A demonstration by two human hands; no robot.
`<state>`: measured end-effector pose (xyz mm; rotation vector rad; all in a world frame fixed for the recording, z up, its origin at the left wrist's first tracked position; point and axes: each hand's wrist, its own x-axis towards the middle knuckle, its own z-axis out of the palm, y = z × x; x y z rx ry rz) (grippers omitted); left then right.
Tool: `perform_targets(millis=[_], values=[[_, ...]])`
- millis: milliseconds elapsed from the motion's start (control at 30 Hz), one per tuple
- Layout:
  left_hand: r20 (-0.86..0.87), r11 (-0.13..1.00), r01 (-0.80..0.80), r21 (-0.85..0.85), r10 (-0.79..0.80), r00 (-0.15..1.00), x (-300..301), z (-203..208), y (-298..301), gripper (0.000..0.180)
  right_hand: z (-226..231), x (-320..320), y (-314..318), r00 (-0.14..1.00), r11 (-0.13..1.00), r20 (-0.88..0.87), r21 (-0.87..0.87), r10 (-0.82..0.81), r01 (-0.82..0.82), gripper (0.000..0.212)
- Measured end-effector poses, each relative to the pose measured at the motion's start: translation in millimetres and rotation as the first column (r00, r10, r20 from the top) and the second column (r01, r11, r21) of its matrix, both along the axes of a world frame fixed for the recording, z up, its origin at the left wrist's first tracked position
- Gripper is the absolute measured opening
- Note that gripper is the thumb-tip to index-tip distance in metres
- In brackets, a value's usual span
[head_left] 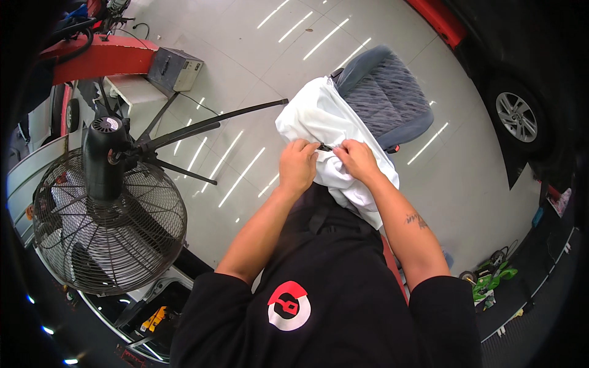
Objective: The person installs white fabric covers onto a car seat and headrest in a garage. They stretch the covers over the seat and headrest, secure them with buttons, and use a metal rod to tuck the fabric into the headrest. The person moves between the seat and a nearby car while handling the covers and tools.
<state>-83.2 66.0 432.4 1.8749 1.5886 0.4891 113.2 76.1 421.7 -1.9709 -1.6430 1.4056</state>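
In front of me stands a car seat with a grey patterned fabric cushion (386,95). White cloth-like material (310,110) drapes over the seat's near part and hangs toward my lap. Over this white material, my left hand (299,164) and my right hand (358,161) are close together, fingers pinched. Between their fingertips is a small dark piece (325,147), held from both sides; its kind is too small to make out. The undersides of both hands' fingers are partly hidden.
A large black caged fan (110,221) stands at left, its long stand legs (215,116) reaching toward the seat. Beyond it, a grey box-shaped machine (175,69) sits by a red beam (104,58). A dark car's wheel (516,116) is at right. Green equipment (491,279) lies lower right.
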Motion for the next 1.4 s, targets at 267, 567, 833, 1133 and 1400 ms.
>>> perform_targets(millis=[267, 567, 833, 1133, 1400], values=[[-0.024, 0.996, -0.022, -0.090, 0.019, 1.000, 1, -10, 1, 0.030, -13, -12, 2, 0.994, 0.991, 0.002, -0.075, -0.110, 0.110, 0.025], [-0.077, 0.997, 0.044, -0.071, -0.049, 0.996, 0, -13, 5, 0.024, -16, -23, 38, 0.874, 0.897, 0.287, 0.092, 0.392, -0.432, 0.015], [-0.147, 0.999, 0.034, -0.011, -0.036, 0.989, -15, -7, -1, 0.021, -7, -47, 47, 0.964, 0.916, -0.016, 0.317, 0.265, -0.247, 0.010], [-0.258, 0.990, 0.092, 0.108, -0.062, 0.964, -34, 13, -22, 0.013, 38, -28, -15, 0.959, 0.978, -0.240, -0.111, 0.148, -0.179, 0.055], [0.361, 0.970, -0.242, -0.003, 0.226, 0.905, -59, 42, -19, 0.022, 49, 23, -152, 0.859, 0.966, 0.508, 0.244, -0.056, -0.081, 0.064]])
